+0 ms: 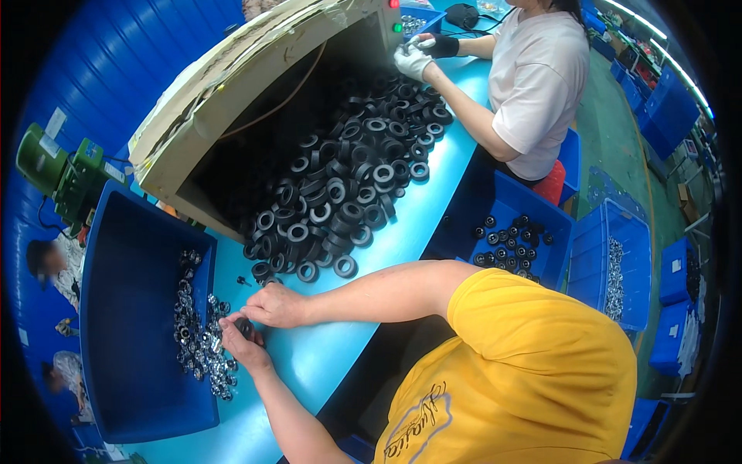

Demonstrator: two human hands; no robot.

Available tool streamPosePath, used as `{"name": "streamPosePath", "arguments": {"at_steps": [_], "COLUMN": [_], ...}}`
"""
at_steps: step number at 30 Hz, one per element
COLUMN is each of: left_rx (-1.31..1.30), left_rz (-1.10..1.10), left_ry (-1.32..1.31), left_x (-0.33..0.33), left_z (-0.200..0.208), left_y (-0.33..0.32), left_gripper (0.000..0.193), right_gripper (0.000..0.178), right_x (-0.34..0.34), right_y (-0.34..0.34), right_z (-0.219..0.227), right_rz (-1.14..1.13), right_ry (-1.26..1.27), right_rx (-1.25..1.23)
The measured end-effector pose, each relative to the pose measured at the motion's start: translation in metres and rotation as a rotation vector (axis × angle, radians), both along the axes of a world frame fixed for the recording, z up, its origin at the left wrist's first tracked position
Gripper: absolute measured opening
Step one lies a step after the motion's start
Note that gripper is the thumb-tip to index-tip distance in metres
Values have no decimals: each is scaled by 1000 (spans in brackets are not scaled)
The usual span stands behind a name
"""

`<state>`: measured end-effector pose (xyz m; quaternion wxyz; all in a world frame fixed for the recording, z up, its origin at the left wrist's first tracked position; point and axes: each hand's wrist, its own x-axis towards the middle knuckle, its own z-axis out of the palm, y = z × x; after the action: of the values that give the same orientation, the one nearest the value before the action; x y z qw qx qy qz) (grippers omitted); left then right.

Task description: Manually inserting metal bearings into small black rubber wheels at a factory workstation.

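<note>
My left hand (249,349) is closed around a small black round part (245,328), mostly covered by the fingers. Pressed up against it are the fingertips of my right hand (278,306); they are pinched together, and what they may hold is hidden. Beside my left hand, a pile of shiny metal parts (215,348) lies on the light blue table (309,359). Past my right hand spreads a big heap of black rings (336,189), its near edge close to my knuckles.
A deep blue bin (147,340) with metal parts stands at left. The heap spills from a beige open-fronted box (224,100). At far right a co-worker (537,85) handles something at the table. Blue crates (541,203) hold black wheel-like parts and metal pieces.
</note>
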<state>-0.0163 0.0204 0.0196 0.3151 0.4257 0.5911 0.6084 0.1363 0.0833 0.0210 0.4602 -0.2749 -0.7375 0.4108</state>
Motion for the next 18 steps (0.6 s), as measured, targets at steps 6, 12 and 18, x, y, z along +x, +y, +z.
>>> {"name": "streamPosePath", "arguments": {"at_steps": [6, 12, 18], "left_rx": [2, 48, 41], "left_rz": [-11, -99, -74], "left_ry": [18, -51, -5], "left_x": [3, -4, 1], "left_z": [0, -13, 1], "left_y": [1, 8, 0], "left_gripper": [62, 56, 55], "right_gripper": [38, 30, 48], "right_x": [5, 63, 181], "right_y": [-1, -4, 159], "right_z": [2, 79, 124], "right_rz": [13, 23, -453], "right_ry": [-27, -220, -714], "right_rx": [13, 363, 568]}}
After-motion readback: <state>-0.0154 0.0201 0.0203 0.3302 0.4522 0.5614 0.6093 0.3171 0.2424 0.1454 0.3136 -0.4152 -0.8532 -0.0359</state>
